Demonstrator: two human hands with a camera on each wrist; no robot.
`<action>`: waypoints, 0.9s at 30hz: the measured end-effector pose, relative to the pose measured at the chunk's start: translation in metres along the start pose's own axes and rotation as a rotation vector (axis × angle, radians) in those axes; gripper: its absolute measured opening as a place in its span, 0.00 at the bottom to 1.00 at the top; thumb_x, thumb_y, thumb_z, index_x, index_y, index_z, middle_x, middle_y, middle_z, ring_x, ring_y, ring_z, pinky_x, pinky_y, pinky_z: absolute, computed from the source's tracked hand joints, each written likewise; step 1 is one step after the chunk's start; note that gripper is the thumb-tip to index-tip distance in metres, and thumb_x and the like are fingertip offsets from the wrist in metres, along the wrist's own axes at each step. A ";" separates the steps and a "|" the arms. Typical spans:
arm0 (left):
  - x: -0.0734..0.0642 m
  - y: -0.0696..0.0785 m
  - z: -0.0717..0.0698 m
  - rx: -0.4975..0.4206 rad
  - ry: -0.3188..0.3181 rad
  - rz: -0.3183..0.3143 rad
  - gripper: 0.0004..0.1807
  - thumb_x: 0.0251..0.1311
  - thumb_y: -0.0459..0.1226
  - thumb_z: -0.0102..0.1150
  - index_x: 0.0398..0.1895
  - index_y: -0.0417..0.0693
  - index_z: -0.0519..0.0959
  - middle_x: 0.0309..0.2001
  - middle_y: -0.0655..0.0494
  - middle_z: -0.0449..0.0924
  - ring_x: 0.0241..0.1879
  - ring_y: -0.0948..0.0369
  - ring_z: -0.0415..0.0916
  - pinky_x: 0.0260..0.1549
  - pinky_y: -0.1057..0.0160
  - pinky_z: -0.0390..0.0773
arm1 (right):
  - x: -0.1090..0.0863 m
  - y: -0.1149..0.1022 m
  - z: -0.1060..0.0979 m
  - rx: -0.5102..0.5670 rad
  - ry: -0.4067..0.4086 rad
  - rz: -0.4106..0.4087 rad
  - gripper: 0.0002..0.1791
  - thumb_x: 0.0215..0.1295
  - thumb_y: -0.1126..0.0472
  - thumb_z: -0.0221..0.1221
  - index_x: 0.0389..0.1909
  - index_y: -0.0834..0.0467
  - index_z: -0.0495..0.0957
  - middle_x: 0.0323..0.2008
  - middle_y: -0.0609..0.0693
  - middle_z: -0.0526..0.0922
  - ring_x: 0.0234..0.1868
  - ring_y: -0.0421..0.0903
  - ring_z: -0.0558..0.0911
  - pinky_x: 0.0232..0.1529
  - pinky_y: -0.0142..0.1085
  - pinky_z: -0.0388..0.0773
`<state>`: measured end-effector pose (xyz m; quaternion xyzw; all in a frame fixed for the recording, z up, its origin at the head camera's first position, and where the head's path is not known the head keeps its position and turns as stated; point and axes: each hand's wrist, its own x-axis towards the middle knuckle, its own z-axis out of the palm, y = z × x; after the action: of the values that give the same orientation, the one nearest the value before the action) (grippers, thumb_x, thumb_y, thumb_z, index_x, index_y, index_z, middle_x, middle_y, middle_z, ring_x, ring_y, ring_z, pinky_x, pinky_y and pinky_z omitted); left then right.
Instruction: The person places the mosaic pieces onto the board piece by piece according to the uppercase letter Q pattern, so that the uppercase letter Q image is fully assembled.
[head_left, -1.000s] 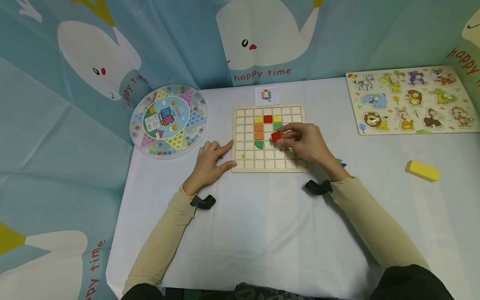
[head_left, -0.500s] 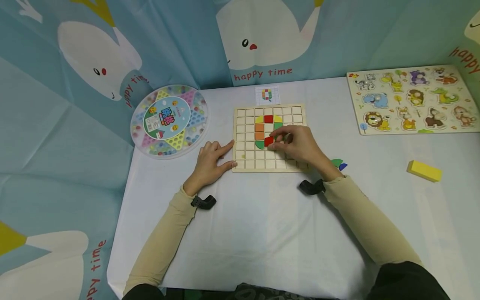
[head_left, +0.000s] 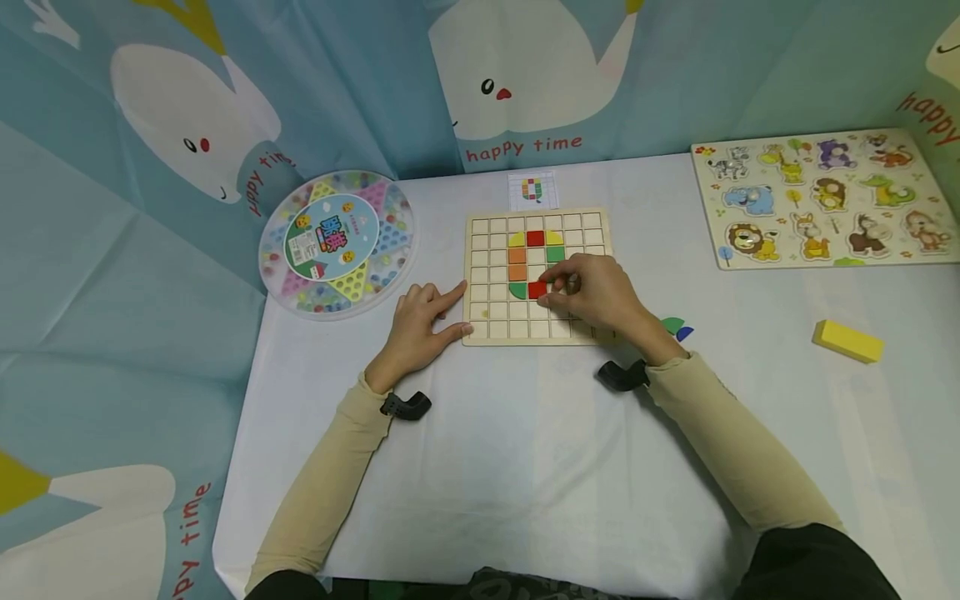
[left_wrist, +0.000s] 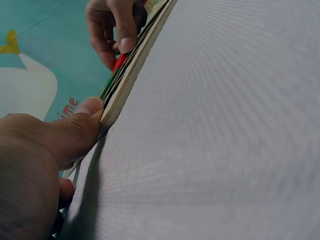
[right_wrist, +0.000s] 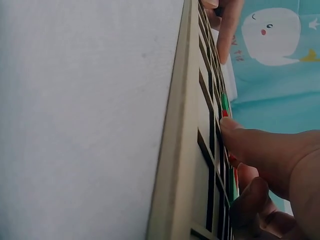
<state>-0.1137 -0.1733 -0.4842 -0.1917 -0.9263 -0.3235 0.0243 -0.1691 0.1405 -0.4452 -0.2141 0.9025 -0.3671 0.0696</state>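
Observation:
A wooden grid board (head_left: 490, 329) lies on the white table. Its tiles include a red square (head_left: 535, 238) between two yellow rounded pieces, orange squares (head_left: 517, 272) down the left, a green square (head_left: 555, 253) and a green quarter-round (head_left: 517, 290). My right hand (head_left: 596, 287) pinches another red square tile (head_left: 537, 290) at its right side, in the cell beside the green quarter-round. My left hand (head_left: 420, 327) spreads thumb and index finger against the board's left edge; in the left wrist view its thumb (left_wrist: 82, 125) touches the corner. Part of the board's right side is hidden by my right hand.
A pattern card (head_left: 532, 192) lies behind the board. Green (head_left: 672, 325) and blue (head_left: 685, 333) pieces lie by my right wrist. Farther right are a yellow block (head_left: 847, 341) and an animal puzzle (head_left: 825, 200). A round game box (head_left: 337, 242) leans at the left.
My right hand has moved left and slightly toward me with the red square tile, which now lies in the cell beside the green quarter-round. My left hand has stayed at the board's edge.

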 end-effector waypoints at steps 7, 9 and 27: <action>0.000 0.001 0.000 0.000 0.005 -0.001 0.40 0.62 0.47 0.76 0.76 0.49 0.74 0.33 0.52 0.67 0.36 0.54 0.56 0.43 0.55 0.54 | 0.000 -0.002 0.000 -0.020 -0.016 0.008 0.15 0.62 0.61 0.76 0.48 0.62 0.89 0.31 0.52 0.83 0.31 0.48 0.77 0.35 0.41 0.69; 0.000 0.001 0.000 0.000 0.007 0.000 0.40 0.61 0.47 0.77 0.76 0.49 0.74 0.33 0.52 0.67 0.36 0.54 0.56 0.42 0.54 0.54 | -0.001 -0.002 0.000 -0.024 -0.015 0.003 0.14 0.62 0.61 0.75 0.47 0.62 0.90 0.31 0.52 0.83 0.30 0.48 0.77 0.34 0.41 0.69; -0.001 0.001 -0.001 0.016 0.001 -0.002 0.40 0.62 0.48 0.76 0.76 0.49 0.73 0.33 0.52 0.67 0.36 0.54 0.56 0.43 0.54 0.55 | -0.017 0.002 -0.020 -0.084 0.041 -0.051 0.13 0.61 0.61 0.76 0.46 0.60 0.91 0.32 0.51 0.86 0.29 0.46 0.78 0.34 0.38 0.71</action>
<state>-0.1130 -0.1734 -0.4833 -0.1905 -0.9290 -0.3163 0.0262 -0.1607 0.1621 -0.4326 -0.2321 0.9126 -0.3351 0.0325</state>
